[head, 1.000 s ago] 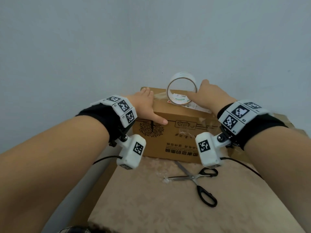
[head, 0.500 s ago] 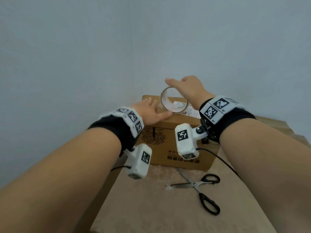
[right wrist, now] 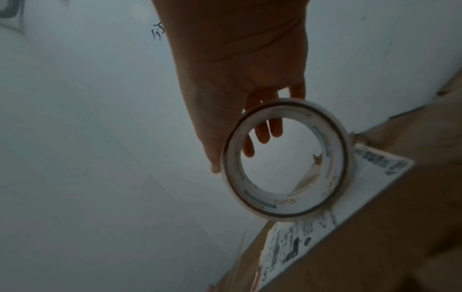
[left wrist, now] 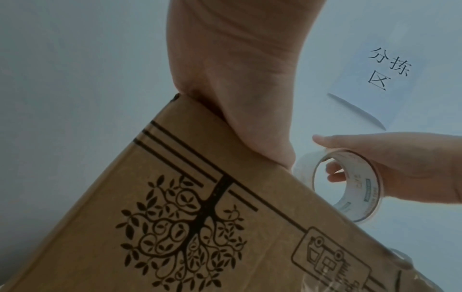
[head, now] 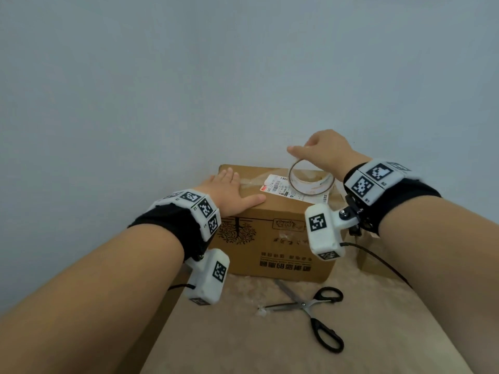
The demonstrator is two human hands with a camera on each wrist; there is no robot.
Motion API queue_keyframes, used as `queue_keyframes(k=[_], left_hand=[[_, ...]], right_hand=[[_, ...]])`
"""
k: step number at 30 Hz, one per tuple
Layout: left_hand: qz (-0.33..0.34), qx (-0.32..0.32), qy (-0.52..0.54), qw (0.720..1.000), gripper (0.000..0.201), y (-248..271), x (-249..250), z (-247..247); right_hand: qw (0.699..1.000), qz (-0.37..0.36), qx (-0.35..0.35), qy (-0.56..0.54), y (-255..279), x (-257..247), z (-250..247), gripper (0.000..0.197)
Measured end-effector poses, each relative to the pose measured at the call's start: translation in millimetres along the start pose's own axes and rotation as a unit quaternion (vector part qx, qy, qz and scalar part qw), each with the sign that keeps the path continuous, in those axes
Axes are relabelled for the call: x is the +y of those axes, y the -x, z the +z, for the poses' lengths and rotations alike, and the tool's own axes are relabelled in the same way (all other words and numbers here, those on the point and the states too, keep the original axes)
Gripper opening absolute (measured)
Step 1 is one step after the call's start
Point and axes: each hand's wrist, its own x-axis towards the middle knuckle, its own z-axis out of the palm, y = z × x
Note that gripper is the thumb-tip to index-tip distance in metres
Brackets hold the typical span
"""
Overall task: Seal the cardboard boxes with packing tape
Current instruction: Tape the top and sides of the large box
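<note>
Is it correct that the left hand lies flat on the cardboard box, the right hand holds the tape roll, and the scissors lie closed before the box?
Not quite: the head view shows the scissors lying open. The rest is right.

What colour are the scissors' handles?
Black, on the metal-bladed scissors lying open before the brown cardboard box; head view shows them best.

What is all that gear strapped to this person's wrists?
Each bare forearm wears a black wristband carrying white blocks printed with black-and-white square codes. Under each wrist hangs a white camera pod, also coded, with a thin black cable trailing from it. No sleeves or gloves.
</note>
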Motion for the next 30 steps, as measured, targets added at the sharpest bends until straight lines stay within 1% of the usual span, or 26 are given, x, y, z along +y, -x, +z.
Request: queue_keyframes(k=[1,3,4,5,7,9,11,14,16,18,19,20,21,22,24,26,28,30], left_hand=[[-0.007,-0.004,-0.007,1.0,0.1,0.1,0.5,-0.6],[-0.018,-0.01,-0.024,1.0,0.098,0.4,2.5,-3.3],[-0.017,-0.011,-0.034,0.999,0.097,-0.2,5.0,-4.2],[-0.009,-0.012,-0.044,0.999,0.096,-0.8,9.8,-5.1],[0.02,-0.018,-0.052,0.998,0.097,-4.1,26.2,-6.0],[0.044,-0.035,-0.042,0.998,0.098,-6.8,45.9,-6.9],[0.054,-0.039,-0.021,0.998,0.099,-8.3,56.5,-7.8],[0.069,-0.021,0.007,0.997,0.098,-5.5,49.6,-9.7],[0.071,-0.015,0.019,0.997,0.094,-2.4,40.7,-12.7],[0.069,-0.012,0.026,0.997,0.092,-1.3,35.9,-13.6],[0.069,-0.01,0.026,0.997,0.092,-1.5,35.2,-13.3],[0.071,-0.009,0.024,0.997,0.092,-2.3,35.4,-12.5],[0.072,-0.009,0.023,0.997,0.091,-3.4,35.9,-11.3],[0.072,-0.011,0.023,0.997,0.091,-4.3,36.2,-10.3],[0.07,-0.011,0.027,0.997,0.091,-4.3,36.1,-9.1],[0.069,-0.006,0.026,0.997,0.092,-2.9,35.1,-8.5],[0.07,-0.002,0.021,0.997,0.092,-1.3,34.9,-8.9],[0.072,-0.006,0.017,0.997,0.093,-0.1,36.7,-8.7]], right_hand=[[1.0,0.006,0.001,-0.024,4.0,4.9,0.2,0.067],[0.991,0.054,-0.043,-0.113,9.8,18.8,4.0,0.089],[0.979,0.086,-0.062,-0.174,12.8,26.4,7.7,0.097],[0.967,0.113,-0.067,-0.219,14.3,33.7,11.9,0.103],[0.96,0.129,-0.05,-0.242,15.4,40.8,17.7,0.102],[0.962,0.123,-0.037,-0.241,13.8,40.6,21.2,0.096],[0.96,0.119,-0.041,-0.25,12.7,38.6,21.3,0.094],[0.957,0.125,-0.056,-0.257,11.5,34.9,18.7,0.098],[0.956,0.128,-0.068,-0.254,12.5,28.2,18.3,0.098],[0.959,0.129,-0.075,-0.24,13.3,20.5,18.3,0.092],[0.965,0.118,-0.059,-0.225,13.0,16.5,18.0,0.083],[0.973,0.095,-0.035,-0.206,12.3,12.5,18.6,0.068],[0.982,0.063,-0.009,-0.178,12.0,8.0,19.4,0.052],[0.988,0.029,0.012,-0.15,11.5,3.3,20.5,0.043],[0.993,-0.009,0.024,-0.119,9.5,-5.4,19.8,0.038],[0.997,-0.015,0.023,-0.068,5.3,-7.1,8.9,0.04],[0.999,0.005,0.01,0.044,1.4,-0.6,-8.9,0.04],[0.993,0.034,-0.017,0.114,-1.1,11.4,-18.0,0.039]])
